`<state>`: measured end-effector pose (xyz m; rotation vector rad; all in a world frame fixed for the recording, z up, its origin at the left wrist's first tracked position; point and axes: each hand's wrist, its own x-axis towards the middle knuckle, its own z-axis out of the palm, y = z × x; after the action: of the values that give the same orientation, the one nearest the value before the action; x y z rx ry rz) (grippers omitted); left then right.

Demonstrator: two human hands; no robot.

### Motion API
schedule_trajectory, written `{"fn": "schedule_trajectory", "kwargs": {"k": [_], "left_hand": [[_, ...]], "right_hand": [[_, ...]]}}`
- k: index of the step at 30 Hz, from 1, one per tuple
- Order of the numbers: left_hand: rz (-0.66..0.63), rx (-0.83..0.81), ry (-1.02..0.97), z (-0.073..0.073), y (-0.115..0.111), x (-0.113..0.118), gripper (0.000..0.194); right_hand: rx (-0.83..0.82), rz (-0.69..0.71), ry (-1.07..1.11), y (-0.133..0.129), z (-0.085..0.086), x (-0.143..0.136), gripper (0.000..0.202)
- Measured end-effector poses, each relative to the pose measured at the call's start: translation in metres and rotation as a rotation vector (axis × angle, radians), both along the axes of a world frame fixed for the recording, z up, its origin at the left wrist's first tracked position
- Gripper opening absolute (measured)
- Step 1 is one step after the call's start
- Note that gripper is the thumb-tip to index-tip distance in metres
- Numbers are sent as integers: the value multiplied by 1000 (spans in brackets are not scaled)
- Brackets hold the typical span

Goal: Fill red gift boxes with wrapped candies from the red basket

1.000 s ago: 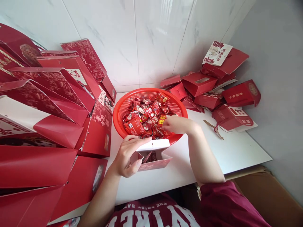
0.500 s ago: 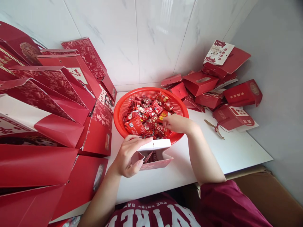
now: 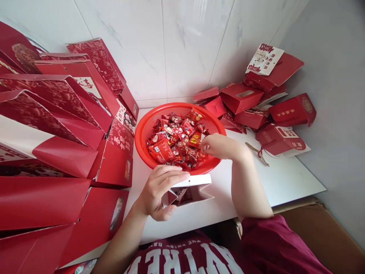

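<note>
My left hand (image 3: pixel 156 192) grips the left side of a small candy box (image 3: pixel 198 180), fingers along its white top flap and thumb on the near side. The box's top is open, and wrapped pieces show inside. Just beyond it stands a red plastic basket (image 3: pixel 142 146) full of red-wrapped candies (image 3: pixel 178 142). Over the basket's right side is my right hand (image 3: pixel 221 146), its fingers curled and closed at the candies. What lies between those fingertips is hidden.
Red gift boxes (image 3: pixel 111 161) stand in rows along the left. More red boxes (image 3: pixel 242 97) lie heaped at the back right against the tiled wall (image 3: pixel 188 45). A thin brown strip (image 3: pixel 257 154) lies on the white table (image 3: pixel 296 177); a cardboard box (image 3: pixel 310 232) is below its edge.
My right hand has shifted slightly right over the basket, fingers more curled. The candy box in my left hand has moved a little right and nearer to me.
</note>
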<state>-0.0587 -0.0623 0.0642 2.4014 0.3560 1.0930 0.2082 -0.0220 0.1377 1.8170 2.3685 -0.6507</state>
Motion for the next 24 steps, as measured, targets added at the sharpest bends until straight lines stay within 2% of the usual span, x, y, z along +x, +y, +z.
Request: {"fn": "schedule_trajectory", "kwargs": {"k": [5, 8, 11, 15, 19, 24], "left_hand": [[66, -37, 50, 1, 2, 0, 59], [63, -32, 50, 1, 3, 0, 57], [53, -39, 68, 0, 5, 0, 56], [49, -54, 72, -4, 8, -2, 59], [55, -54, 60, -4, 8, -2, 57], [62, -67, 31, 0, 5, -1, 54]], "right_hand": [[382, 85, 569, -36, 33, 19, 20], [377, 296, 773, -50, 44, 19, 23], [303, 488, 766, -55, 48, 9, 15], [237, 557, 628, -54, 42, -5, 16], [147, 543, 537, -55, 35, -10, 16], [203, 426, 512, -63, 33, -7, 16]]}}
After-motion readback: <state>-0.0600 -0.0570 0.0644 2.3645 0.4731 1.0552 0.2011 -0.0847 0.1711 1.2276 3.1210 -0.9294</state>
